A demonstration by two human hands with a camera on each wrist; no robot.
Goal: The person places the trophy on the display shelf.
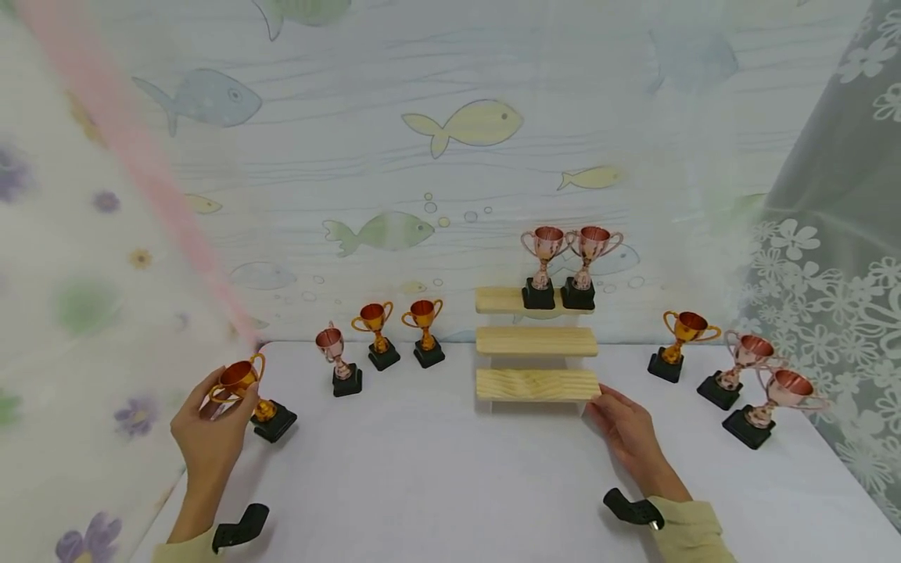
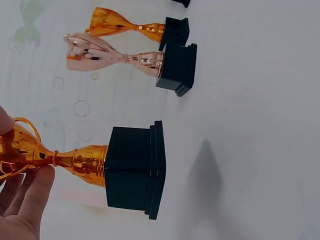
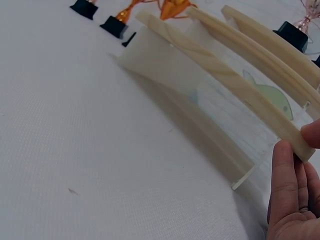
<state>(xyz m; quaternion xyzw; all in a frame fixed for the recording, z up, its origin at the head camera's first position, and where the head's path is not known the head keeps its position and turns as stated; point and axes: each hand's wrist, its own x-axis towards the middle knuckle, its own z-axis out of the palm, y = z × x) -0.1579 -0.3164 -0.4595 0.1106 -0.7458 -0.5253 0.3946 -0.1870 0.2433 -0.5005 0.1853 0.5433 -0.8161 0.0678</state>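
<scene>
My left hand (image 1: pixel 211 422) grips a gold trophy cup (image 2: pixel 82 160) by its bowl at the table's left side. The cup's black base (image 2: pixel 132 170) shows above the white cloth with a shadow apart from it. With thumb and fingers my right hand (image 1: pixel 626 426) pinches the right end of the lowest wooden step (image 1: pixel 536 385) of a three-step display stand. Two rose-coloured trophies (image 1: pixel 539 266) stand side by side on the stand's top step (image 1: pixel 496 300). The middle step (image 1: pixel 536 342) carries nothing. Clear side panels (image 3: pixel 245 177) support the steps.
Left of the stand are a rose trophy (image 1: pixel 345 367) and two gold trophies (image 1: pixel 381 336). Right of it stand a gold trophy (image 1: pixel 679 344) and two rose trophies (image 1: pixel 763 414). A fish-print curtain (image 1: pixel 422 180) hangs behind the white table (image 1: pixel 422 485); a flowered curtain (image 1: pixel 77 328) borders the left.
</scene>
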